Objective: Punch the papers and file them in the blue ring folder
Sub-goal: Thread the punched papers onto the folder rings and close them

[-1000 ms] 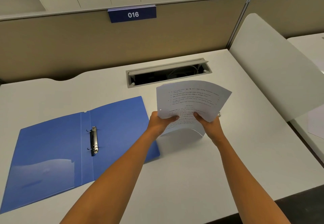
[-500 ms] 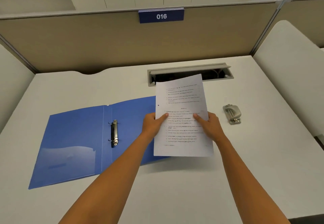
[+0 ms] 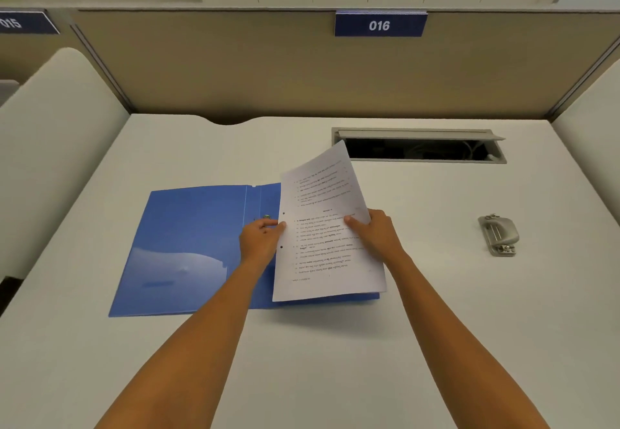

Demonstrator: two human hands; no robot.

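Note:
The blue ring folder (image 3: 188, 244) lies open on the white desk. Its ring mechanism is mostly hidden behind my left hand and the papers. The printed papers (image 3: 322, 240) hang over the folder's right half, tilted up at the far end, with two punched holes along their left edge. My left hand (image 3: 260, 242) pinches that left edge near the holes. On the right edge, my right hand (image 3: 374, 234) grips the sheets, thumb on top. The grey hole punch (image 3: 499, 234) stands apart on the desk to the right.
An open cable slot (image 3: 419, 148) is set in the desk (image 3: 335, 361) behind the papers. Beige partition walls with a blue 016 sign (image 3: 380, 25) close the back. White side panels (image 3: 50, 146) bound the desk left and right.
The papers have moved left over the folder's right half, and their punched left edge now sits by the rings. The view has shifted, so the folder and punch appear further right.

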